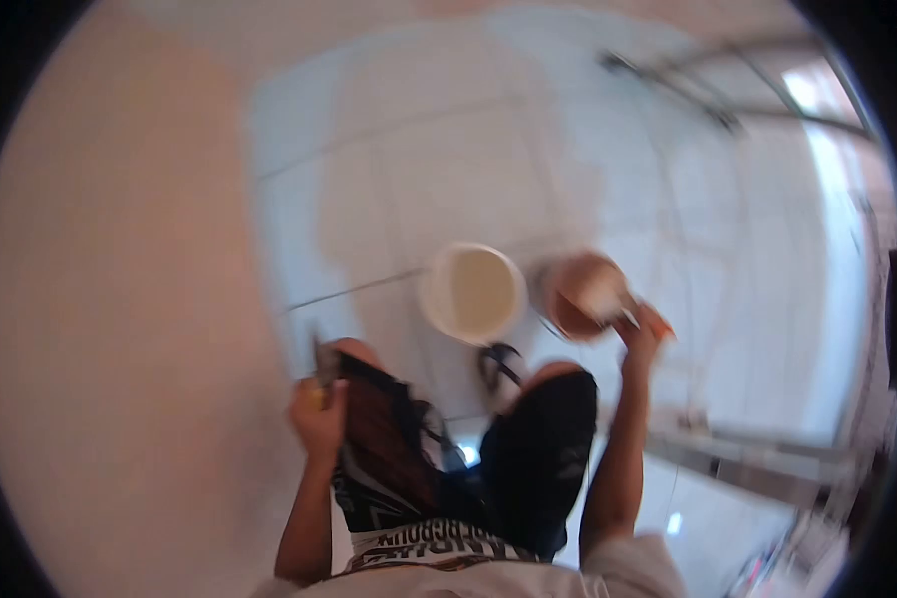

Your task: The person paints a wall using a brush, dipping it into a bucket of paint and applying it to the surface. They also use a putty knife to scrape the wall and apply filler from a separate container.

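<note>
Round brown pan (585,296), that's what the right hand (646,329) has hold of, fingers wrapped tight on its edge or handle, right at the fingertips and tipped a little toward the person. There's a pale patch inside it; the blur won't let me say what that is. Just beyond the pan, on the far side from the right hand and a touch inward, sits a white bucket (472,292) on the tiled floor (419,159), its inside a yellowish colour. Pan and bucket are near each other; whether they touch, I can't tell.

Over to the left hand (317,419), and it's closed in a fist around a tool with a dark blade (323,367) poking up out of the top of the grip, a bit of yellow showing at the fingers. That hand hangs just outside the person's knee, well apart from the bucket.

Between the two hands, dark shorts (543,448) and bent knees, and below the bucket a sandalled foot (498,367) planted on the tiles. Away past the right hand, a metal frame (747,110) stands on the floor, all smeared by motion.
</note>
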Motion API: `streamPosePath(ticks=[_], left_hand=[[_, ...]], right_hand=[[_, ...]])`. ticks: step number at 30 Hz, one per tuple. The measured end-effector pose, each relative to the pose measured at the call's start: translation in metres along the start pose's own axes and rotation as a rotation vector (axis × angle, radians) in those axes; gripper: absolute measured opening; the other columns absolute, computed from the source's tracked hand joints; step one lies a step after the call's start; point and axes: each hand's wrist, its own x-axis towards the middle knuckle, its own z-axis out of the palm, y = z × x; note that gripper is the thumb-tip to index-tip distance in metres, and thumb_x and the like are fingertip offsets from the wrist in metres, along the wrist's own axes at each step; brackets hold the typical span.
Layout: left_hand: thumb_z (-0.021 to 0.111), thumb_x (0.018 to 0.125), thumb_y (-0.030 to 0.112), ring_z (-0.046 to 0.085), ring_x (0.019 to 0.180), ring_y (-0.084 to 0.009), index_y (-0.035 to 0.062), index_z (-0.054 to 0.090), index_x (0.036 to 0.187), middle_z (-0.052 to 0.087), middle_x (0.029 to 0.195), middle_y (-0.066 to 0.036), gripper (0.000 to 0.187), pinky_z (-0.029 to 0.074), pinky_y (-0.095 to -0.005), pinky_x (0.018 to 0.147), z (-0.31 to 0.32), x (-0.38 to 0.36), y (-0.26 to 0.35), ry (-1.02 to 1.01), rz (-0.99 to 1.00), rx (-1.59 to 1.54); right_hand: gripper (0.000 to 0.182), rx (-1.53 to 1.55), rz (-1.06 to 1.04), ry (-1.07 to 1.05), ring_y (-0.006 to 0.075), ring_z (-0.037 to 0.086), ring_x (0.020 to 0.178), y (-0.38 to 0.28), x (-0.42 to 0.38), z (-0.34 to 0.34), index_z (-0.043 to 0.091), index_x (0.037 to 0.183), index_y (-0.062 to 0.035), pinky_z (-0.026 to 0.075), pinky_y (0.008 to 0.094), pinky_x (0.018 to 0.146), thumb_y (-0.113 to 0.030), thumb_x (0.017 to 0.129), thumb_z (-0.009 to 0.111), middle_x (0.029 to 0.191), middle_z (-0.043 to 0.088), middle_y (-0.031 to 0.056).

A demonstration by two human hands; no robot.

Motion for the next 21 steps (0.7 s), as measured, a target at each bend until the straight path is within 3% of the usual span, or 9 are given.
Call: streamPosePath(ticks=[2, 4, 9, 12, 14, 16, 21], left_hand=[[0.075, 0.075, 0.036, 0.060, 0.065, -0.0313, 0.0015, 0.057, 0.083, 0.060, 0.070, -0.015, 0.039, 0.047, -0.0412, 0.060, -0.029, -0.009, 0.005, -0.014, -0.040, 0.074], [0.075, 0.074, 0.037, 0.061, 0.065, -0.0318, 0.0016, 0.057, 0.082, 0.059, 0.067, -0.014, 0.040, 0.047, -0.0406, 0.060, -0.063, -0.017, 0.018, -0.061, -0.140, 0.076], [0.074, 0.074, 0.038, 0.058, 0.062, -0.0290, 0.0016, 0.055, 0.078, 0.057, 0.065, -0.013, 0.041, 0.046, -0.0383, 0.059, -0.147, -0.047, 0.043, -0.225, -0.313, -0.112], [0.074, 0.075, 0.038, 0.056, 0.060, -0.0266, 0.0018, 0.054, 0.074, 0.056, 0.064, -0.012, 0.042, 0.045, -0.0378, 0.058, -0.210, -0.100, 0.051, -0.210, -0.408, -0.128], [0.075, 0.075, 0.038, 0.054, 0.058, -0.0251, 0.0019, 0.053, 0.072, 0.055, 0.063, -0.011, 0.042, 0.044, -0.0378, 0.058, -0.242, -0.146, 0.032, -0.183, -0.478, -0.142], [0.075, 0.075, 0.037, 0.054, 0.058, -0.0250, 0.0017, 0.053, 0.071, 0.055, 0.062, -0.012, 0.042, 0.044, -0.0378, 0.057, -0.275, -0.176, 0.019, -0.182, -0.484, -0.162], [0.075, 0.076, 0.036, 0.053, 0.056, -0.0258, 0.0017, 0.053, 0.070, 0.054, 0.061, -0.012, 0.042, 0.044, -0.0386, 0.056, -0.357, -0.162, 0.022, -0.166, -0.560, -0.228]], right_hand=[[0.038, -0.036, 0.015, -0.022, 0.0319, 0.059, 0.105, -0.035, -0.021, 0.012, 0.053, 0.117, 0.0031, 0.056, 0.0415, 0.084, -0.027, 0.094, 0.053, 0.120, 0.055, 0.0176], [0.045, 0.148, 0.075, 0.037, 0.0330, 0.057, 0.109, -0.061, -0.037, 0.027, 0.045, 0.123, 0.0087, 0.053, 0.0402, 0.092, -0.021, 0.092, 0.055, 0.121, 0.053, 0.0207], [0.046, 0.321, 0.138, -0.085, 0.0281, 0.059, 0.103, -0.128, -0.062, 0.072, 0.046, 0.127, 0.0017, 0.054, 0.0349, 0.086, -0.025, 0.092, 0.057, 0.122, 0.052, 0.0144], [0.046, 0.489, 0.228, -0.209, 0.0264, 0.056, 0.108, -0.210, -0.109, 0.141, 0.046, 0.128, -0.0029, 0.048, 0.0394, 0.093, -0.028, 0.091, 0.057, 0.120, 0.054, 0.0147], [0.048, 0.489, 0.218, -0.340, 0.0282, 0.053, 0.113, -0.229, -0.140, 0.180, 0.048, 0.126, -0.0020, 0.043, 0.0416, 0.099, -0.031, 0.089, 0.061, 0.122, 0.054, 0.0140], [0.048, 0.488, 0.212, -0.498, 0.0297, 0.050, 0.117, -0.264, -0.177, 0.249, 0.050, 0.123, -0.0015, 0.040, 0.0434, 0.102, -0.031, 0.088, 0.064, 0.125, 0.053, 0.0136], [0.045, 0.605, 0.258, -0.714, 0.0295, 0.051, 0.117, -0.326, -0.246, 0.466, 0.051, 0.121, 0.0008, 0.040, 0.0445, 0.104, -0.029, 0.089, 0.062, 0.125, 0.052, 0.0150]])
